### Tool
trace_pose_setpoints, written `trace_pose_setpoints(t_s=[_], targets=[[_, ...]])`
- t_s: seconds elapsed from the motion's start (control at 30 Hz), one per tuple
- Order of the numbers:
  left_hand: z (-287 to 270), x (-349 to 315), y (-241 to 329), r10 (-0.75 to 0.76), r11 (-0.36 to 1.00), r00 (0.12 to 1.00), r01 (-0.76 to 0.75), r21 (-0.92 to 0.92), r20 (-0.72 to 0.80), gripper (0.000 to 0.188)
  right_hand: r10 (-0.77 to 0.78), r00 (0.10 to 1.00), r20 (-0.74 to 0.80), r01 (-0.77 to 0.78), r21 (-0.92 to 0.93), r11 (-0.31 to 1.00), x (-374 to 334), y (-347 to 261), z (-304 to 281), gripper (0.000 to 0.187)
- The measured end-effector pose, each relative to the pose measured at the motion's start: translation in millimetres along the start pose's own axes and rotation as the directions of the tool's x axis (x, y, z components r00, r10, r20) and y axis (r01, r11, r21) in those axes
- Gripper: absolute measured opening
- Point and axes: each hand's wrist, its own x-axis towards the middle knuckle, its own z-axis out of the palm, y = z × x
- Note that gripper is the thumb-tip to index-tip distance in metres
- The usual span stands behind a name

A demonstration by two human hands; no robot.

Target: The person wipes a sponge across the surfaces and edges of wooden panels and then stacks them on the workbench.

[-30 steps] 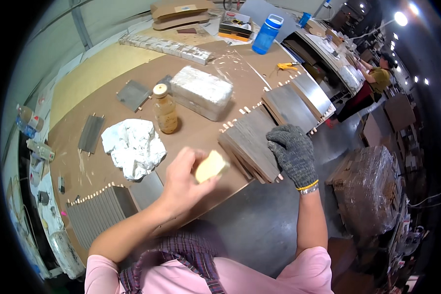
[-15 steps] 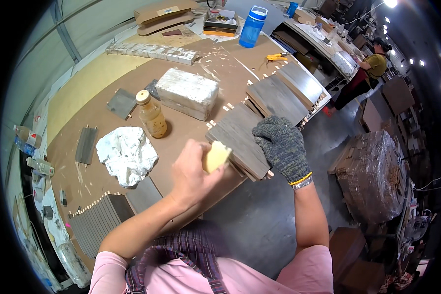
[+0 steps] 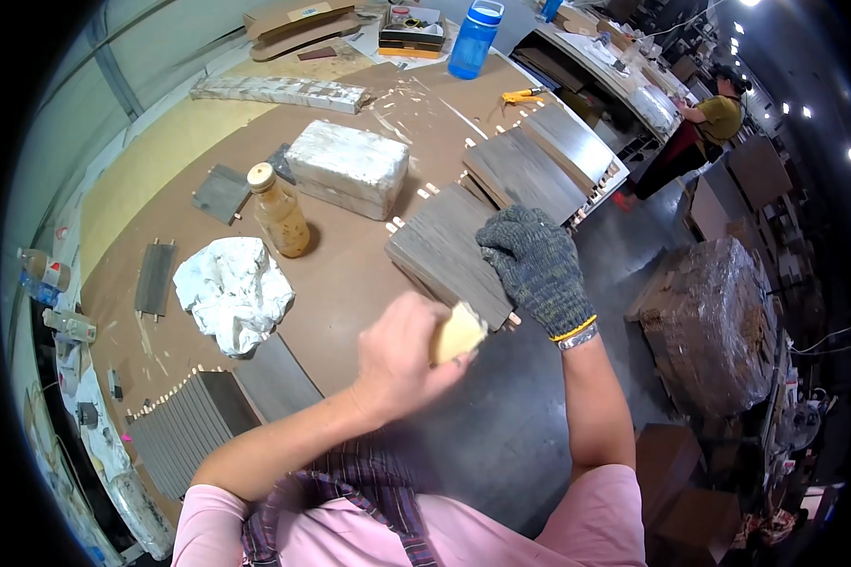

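My bare left hand (image 3: 402,352) pinches a pale yellow sponge (image 3: 457,335) at the near edge of a stack of grey wooden panels. From this angle I cannot tell whether the sponge touches the wood. My right hand (image 3: 531,269), in a dark knit glove with a yellow cuff, grips the right side of the top grey wooden panel (image 3: 442,248), fingers curled over it. Wooden dowels stick out of the panel's ends. Behind it lie more grey panels (image 3: 523,175) with dowels. A bottle of cloudy amber liquid (image 3: 280,213) stands to the left, near a crumpled white cloth (image 3: 232,291).
A paint-smeared white block (image 3: 345,165) sits mid-table, with a blue water bottle (image 3: 475,42) and yellow-handled tool (image 3: 522,96) beyond. Slatted grey pieces (image 3: 184,430) stand at near left. Right of the table are a wrapped pallet (image 3: 704,326) and, farther off, another person (image 3: 719,118).
My left hand has moved right and nearer to me with the sponge, along the panel's near edge. The gloved right hand stays on the panel. The whole view has shifted slightly.
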Motion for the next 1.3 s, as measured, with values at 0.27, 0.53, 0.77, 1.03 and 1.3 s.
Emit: trace_pose_setpoints(t_s=[0.27, 0.53, 0.77, 1.03, 1.3], targets=[[7.9, 4.1, 5.0, 0.052, 0.998, 0.999, -0.053, 0.037, 0.014, 0.042, 0.022, 1.0, 0.002, -0.022, 0.002, 1.0, -1.7, -0.7, 0.6, 0.015], [14.1, -1.6, 6.3, 0.069, 0.998, 0.996, -0.069, 0.006, 0.059, 0.045, 0.007, 1.0, -0.015, -0.008, -0.05, 0.999, -3.2, -2.4, 2.0, 0.015], [10.7, -1.9, 8.4, 0.099, 0.995, 0.992, -0.096, -0.04, 0.079, 0.046, 0.059, 0.998, 0.033, -0.057, -0.035, 0.998, -2.6, -5.0, 1.1, 0.016], [-0.8, -13.9, 11.2, 0.129, 0.989, 0.974, -0.113, -0.094, 0.187, 0.046, 0.047, 0.999, -0.001, -0.047, -0.055, 0.997, -1.6, -4.8, 4.4, 0.016], [-76.7, -48.4, -11.2, -0.104, 0.953, 0.967, 0.164, -0.255, 0.233, 0.043, 0.028, 0.999, -0.034, -0.03, -0.058, 0.998, -2.6, -14.2, -5.1, 0.014]])
